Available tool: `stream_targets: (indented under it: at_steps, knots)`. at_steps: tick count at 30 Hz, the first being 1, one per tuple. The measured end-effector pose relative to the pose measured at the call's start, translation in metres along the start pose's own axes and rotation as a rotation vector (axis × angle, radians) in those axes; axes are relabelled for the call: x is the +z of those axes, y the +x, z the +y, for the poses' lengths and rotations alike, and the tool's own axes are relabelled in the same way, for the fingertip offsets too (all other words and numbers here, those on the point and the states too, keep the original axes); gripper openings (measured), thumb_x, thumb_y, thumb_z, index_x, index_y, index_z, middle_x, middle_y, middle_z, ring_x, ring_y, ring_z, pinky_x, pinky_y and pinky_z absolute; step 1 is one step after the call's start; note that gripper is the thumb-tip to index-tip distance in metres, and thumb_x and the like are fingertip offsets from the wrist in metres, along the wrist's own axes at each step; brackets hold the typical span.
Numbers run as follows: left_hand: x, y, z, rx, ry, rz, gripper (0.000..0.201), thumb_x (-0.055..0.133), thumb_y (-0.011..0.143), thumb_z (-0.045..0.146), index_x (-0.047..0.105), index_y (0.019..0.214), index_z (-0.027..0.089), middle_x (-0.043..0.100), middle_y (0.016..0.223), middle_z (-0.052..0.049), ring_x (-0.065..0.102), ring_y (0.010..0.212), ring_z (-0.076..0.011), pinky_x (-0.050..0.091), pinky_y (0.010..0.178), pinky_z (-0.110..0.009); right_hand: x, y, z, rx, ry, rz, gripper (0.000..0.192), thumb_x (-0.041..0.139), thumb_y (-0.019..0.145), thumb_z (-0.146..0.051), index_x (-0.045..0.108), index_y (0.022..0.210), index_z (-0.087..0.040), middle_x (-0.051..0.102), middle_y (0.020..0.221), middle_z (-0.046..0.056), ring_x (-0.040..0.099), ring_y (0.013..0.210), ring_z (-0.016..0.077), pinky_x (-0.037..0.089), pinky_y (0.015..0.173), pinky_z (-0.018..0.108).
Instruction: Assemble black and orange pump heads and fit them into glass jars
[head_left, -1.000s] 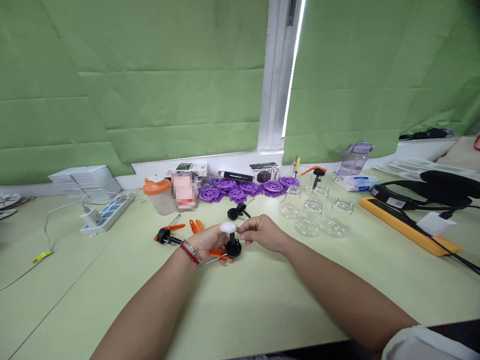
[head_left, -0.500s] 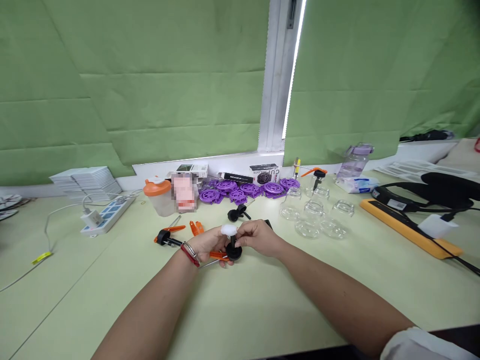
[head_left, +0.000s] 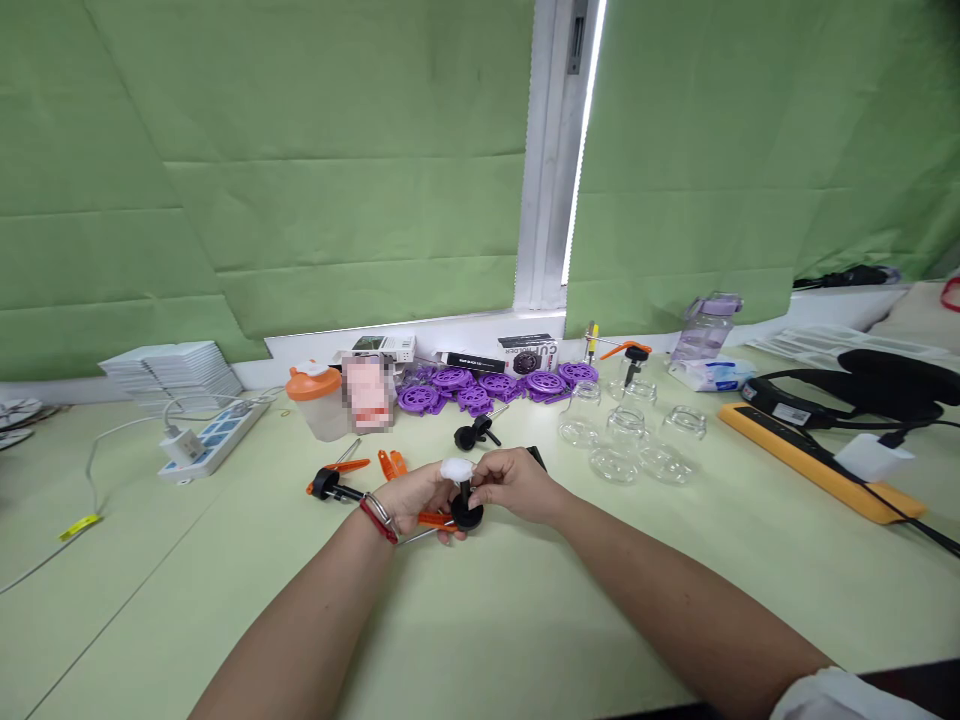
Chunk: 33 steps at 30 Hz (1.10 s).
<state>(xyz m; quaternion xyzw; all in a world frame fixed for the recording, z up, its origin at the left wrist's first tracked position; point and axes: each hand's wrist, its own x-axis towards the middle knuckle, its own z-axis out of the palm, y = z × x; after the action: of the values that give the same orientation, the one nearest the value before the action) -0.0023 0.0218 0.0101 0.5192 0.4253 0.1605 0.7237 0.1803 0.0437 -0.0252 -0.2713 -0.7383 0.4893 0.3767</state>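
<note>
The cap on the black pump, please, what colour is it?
White, on the black pump; head view.

Green blinds [head_left: 300, 170] are covering the window; daylight is leaking through the gap by the white frame [head_left: 551, 150]. Pale green worktop [head_left: 525, 620] is running along the sill.

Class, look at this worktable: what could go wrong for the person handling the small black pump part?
The left hand and right hand pinch a black pump part with a white tip; it might slip and roll. A stray elbow could knock the glass jars nearby. Loose orange pieces could get mixed up.
</note>
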Motion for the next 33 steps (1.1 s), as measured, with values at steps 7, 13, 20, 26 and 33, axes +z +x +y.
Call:
stream_targets:
  at_steps: [7, 13, 20, 26, 33]
  knots:
    - [0.0018, -0.0010, 0.0012, -0.001, -0.008, 0.015, 0.060, 0.051, 0.070, 0.061, 0.056, 0.104, 0.013, 0.060, 0.073, -0.009, 0.058, 0.062, -0.0229, 0.041, 0.050, -0.031, 0.0013, -0.0004, 0.0013, -0.098, -0.048, 0.042, 0.017, 0.079, 0.062, -0.030, 0.068, 0.066, -0.017, 0.061, 0.070, 0.000, 0.056, 0.065, 0.0131, 0.046, 0.062, 0.025]
    - [0.0017, -0.0006, 0.0006, -0.002, 0.002, 0.009, 0.061, 0.051, 0.070, 0.062, 0.057, 0.105, 0.013, 0.061, 0.073, -0.009, 0.058, 0.062, -0.0225, 0.040, 0.050, -0.031, 0.0012, -0.0008, 0.0006, -0.102, -0.110, 0.031, 0.025, 0.081, 0.061, -0.036, 0.066, 0.063, -0.017, 0.059, 0.066, -0.001, 0.053, 0.060, 0.0117, 0.043, 0.057, 0.024]
    - [0.0002, 0.0001, -0.0001, 0.024, -0.004, -0.027, 0.060, 0.047, 0.073, 0.062, 0.056, 0.108, 0.013, 0.062, 0.076, -0.008, 0.059, 0.060, -0.0213, 0.040, 0.047, -0.028, 0.0029, -0.0013, 0.0006, -0.129, -0.206, 0.071, 0.032, 0.080, 0.060, -0.042, 0.061, 0.060, -0.016, 0.056, 0.062, -0.002, 0.049, 0.057, 0.0102, 0.038, 0.053, 0.022]
    - [0.0020, -0.0013, 0.0013, 0.017, -0.002, -0.008, 0.064, 0.050, 0.070, 0.064, 0.056, 0.108, 0.014, 0.062, 0.077, -0.010, 0.061, 0.064, -0.0242, 0.041, 0.048, -0.030, 0.0036, -0.0019, -0.0013, -0.135, -0.225, 0.074, 0.029, 0.079, 0.062, -0.041, 0.062, 0.063, -0.017, 0.056, 0.062, -0.002, 0.049, 0.058, 0.0108, 0.038, 0.054, 0.023]
    - [0.0020, -0.0003, 0.0013, 0.002, -0.009, 0.005, 0.060, 0.051, 0.070, 0.062, 0.056, 0.105, 0.014, 0.062, 0.075, -0.010, 0.061, 0.063, -0.0238, 0.042, 0.047, -0.028, 0.0065, -0.0028, 0.0002, -0.103, -0.165, 0.091, 0.030, 0.079, 0.061, -0.041, 0.061, 0.064, -0.017, 0.054, 0.062, -0.002, 0.048, 0.059, 0.0111, 0.040, 0.055, 0.023]
